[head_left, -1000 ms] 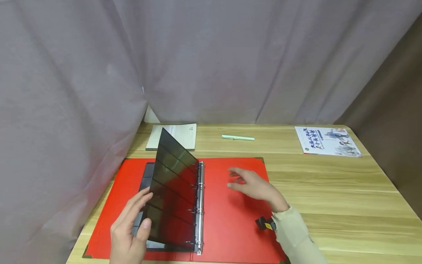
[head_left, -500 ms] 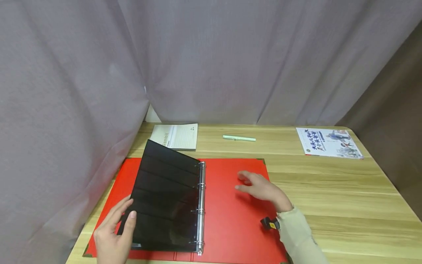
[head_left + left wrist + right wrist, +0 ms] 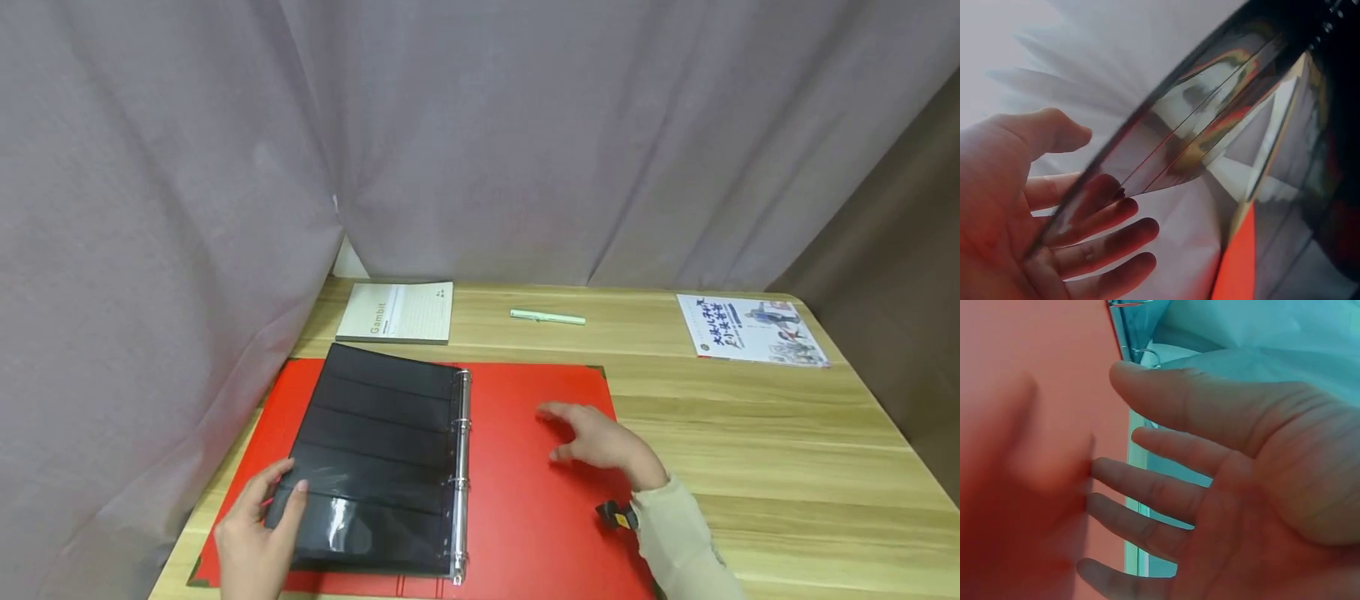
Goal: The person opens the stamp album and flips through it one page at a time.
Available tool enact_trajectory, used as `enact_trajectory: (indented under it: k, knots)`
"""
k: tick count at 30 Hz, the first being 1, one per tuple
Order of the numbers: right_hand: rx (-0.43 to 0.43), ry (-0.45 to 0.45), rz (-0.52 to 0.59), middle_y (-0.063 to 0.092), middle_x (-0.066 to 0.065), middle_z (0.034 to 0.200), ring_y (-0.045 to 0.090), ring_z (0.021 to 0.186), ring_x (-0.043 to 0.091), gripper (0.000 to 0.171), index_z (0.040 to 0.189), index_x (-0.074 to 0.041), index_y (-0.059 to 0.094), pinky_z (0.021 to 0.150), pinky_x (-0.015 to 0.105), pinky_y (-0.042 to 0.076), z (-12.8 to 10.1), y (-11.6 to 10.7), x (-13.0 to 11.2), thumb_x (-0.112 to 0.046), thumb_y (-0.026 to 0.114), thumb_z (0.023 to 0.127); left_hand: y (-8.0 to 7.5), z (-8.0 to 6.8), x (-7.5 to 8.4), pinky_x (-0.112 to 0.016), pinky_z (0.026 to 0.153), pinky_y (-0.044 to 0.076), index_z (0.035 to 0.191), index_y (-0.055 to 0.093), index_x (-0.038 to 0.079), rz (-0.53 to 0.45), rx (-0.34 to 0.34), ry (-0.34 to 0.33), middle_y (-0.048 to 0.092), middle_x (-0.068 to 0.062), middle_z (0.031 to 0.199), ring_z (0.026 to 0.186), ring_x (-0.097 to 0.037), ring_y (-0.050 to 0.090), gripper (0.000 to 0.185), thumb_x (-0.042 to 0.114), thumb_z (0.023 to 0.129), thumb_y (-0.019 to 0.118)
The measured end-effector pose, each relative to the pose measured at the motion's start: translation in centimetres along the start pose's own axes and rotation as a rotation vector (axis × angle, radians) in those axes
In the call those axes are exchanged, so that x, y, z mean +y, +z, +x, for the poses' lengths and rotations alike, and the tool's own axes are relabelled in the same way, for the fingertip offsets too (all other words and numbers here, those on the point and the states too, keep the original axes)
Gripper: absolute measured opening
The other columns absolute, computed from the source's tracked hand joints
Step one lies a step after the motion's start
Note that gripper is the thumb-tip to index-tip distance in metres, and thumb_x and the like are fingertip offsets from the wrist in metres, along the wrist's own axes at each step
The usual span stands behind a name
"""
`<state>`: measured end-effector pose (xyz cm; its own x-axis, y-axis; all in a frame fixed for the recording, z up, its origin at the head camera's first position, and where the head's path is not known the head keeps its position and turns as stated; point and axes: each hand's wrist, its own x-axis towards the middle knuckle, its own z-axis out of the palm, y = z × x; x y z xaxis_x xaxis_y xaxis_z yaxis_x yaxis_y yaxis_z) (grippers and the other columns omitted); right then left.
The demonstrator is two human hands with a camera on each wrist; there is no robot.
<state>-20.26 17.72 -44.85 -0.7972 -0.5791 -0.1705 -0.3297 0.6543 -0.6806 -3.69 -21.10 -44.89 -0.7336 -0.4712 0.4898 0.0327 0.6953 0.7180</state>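
An open red ring binder lies on the wooden table, its metal rings running down the middle. A glossy black pocket page hangs on the rings, its free edge raised over the left cover. My left hand is at that edge. In the left wrist view, the page's edge passes between my thumb and extended fingers, which lie along its underside. Above the bare right cover hovers my right hand; its fingers are spread and hold nothing.
Behind the binder lies a notepad, with a pale green pen to its right. A white illustrated booklet rests at the back right. Grey curtain hangs along the back and left table edges.
The black page has swung down to the left from nearly upright, and my left hand has moved left and down with it. My right hand has shifted slightly right, its fingers spreading wider.
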Motion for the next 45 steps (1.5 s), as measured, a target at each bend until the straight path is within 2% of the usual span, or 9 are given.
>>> enact_trajectory:
  k: [4,7,10,12,17,21,32,41,45]
  knots:
    - [0.004,0.014,-0.051,0.055,0.02,0.141,0.044,0.134,0.045,0.065,0.137,0.002,0.058,0.108,0.058,0.038,-0.4,0.3,0.1,0.001,0.084,0.078,0.1,-0.5,-0.7,-0.007,0.069,0.042,0.115,0.075,0.007,0.078,-0.051,-0.078,0.074,-0.016,0.104,0.084,-0.004,0.067,0.037,0.007,0.079,0.084]
    - [0.006,0.032,-0.083,0.053,0.021,0.142,0.04,0.136,0.047,0.066,0.136,-0.001,0.059,0.108,0.06,0.036,-0.8,0.6,0.1,0.001,0.086,0.075,0.1,-0.8,-1.0,-0.026,0.075,0.049,0.119,0.072,0.006,0.128,-0.128,-0.141,0.072,-0.02,0.108,0.091,-0.033,0.069,0.04,0.011,0.08,0.083]
    - [0.015,0.039,-0.106,0.052,0.02,0.141,0.041,0.134,0.046,0.068,0.135,-0.003,0.061,0.105,0.058,0.041,-1.0,0.7,0.2,0.003,0.086,0.073,0.1,-1.2,-1.3,-0.05,0.08,0.05,0.122,0.069,0.004,0.142,-0.203,-0.169,0.07,-0.023,0.112,0.097,-0.043,0.066,0.044,0.013,0.081,0.082]
    - [0.025,0.036,-0.13,0.052,0.018,0.139,0.044,0.131,0.043,0.068,0.134,-0.002,0.062,0.101,0.054,0.046,-1.1,0.9,0.3,0.005,0.086,0.07,0.2,-1.4,-1.4,-0.058,0.083,0.049,0.124,0.067,0.003,0.144,-0.252,-0.185,0.068,-0.025,0.115,0.101,-0.045,0.065,0.046,0.014,0.082,0.082]
    - [0.046,0.055,-0.208,0.053,0.014,0.134,0.047,0.125,0.038,0.067,0.13,-0.002,0.066,0.09,0.047,0.051,-1.2,1.5,0.2,0.006,0.088,0.067,0.4,-1.6,-1.7,-0.06,0.088,0.049,0.128,0.063,-0.001,0.167,-0.369,-0.234,0.064,-0.029,0.122,0.106,-0.047,0.063,0.054,0.01,0.079,0.083]
    - [0.062,0.075,-0.232,0.053,0.013,0.135,0.047,0.125,0.038,0.065,0.13,-0.002,0.067,0.092,0.051,0.048,-1.2,1.9,0.0,0.006,0.088,0.068,0.6,-1.5,-2.1,-0.061,0.092,0.047,0.131,0.06,-0.004,0.203,-0.457,-0.283,0.059,-0.034,0.127,0.11,-0.048,0.06,0.058,0.01,0.079,0.082]
    - [0.076,0.078,-0.239,0.053,0.012,0.135,0.046,0.125,0.036,0.065,0.13,-0.002,0.067,0.095,0.055,0.045,-1.2,2.3,-0.1,0.006,0.088,0.069,1.4,-0.7,-2.6,-0.064,0.091,0.046,0.127,0.061,-0.007,0.273,-0.598,-0.334,0.06,-0.034,0.127,0.111,-0.052,0.056,0.059,0.011,0.076,0.084]
    - [0.089,0.063,-0.227,0.053,0.011,0.135,0.048,0.124,0.034,0.064,0.13,-0.001,0.066,0.096,0.052,0.046,-1.1,2.7,-0.2,0.005,0.087,0.07,1.3,-0.3,-2.4,-0.066,0.097,0.041,0.128,0.058,-0.012,0.288,-0.643,-0.235,0.053,-0.037,0.134,0.117,-0.057,0.049,0.06,0.014,0.079,0.082]
    - [0.105,0.024,-0.215,0.054,0.015,0.137,0.048,0.127,0.038,0.057,0.132,0.001,0.063,0.101,0.054,0.045,-1.1,2.6,-0.3,-0.003,0.084,0.079,1.1,0.2,-1.9,-0.069,0.1,0.038,0.13,0.056,-0.012,0.271,-0.623,-0.163,0.049,-0.04,0.135,0.121,-0.061,0.045,0.059,0.019,0.086,0.078]
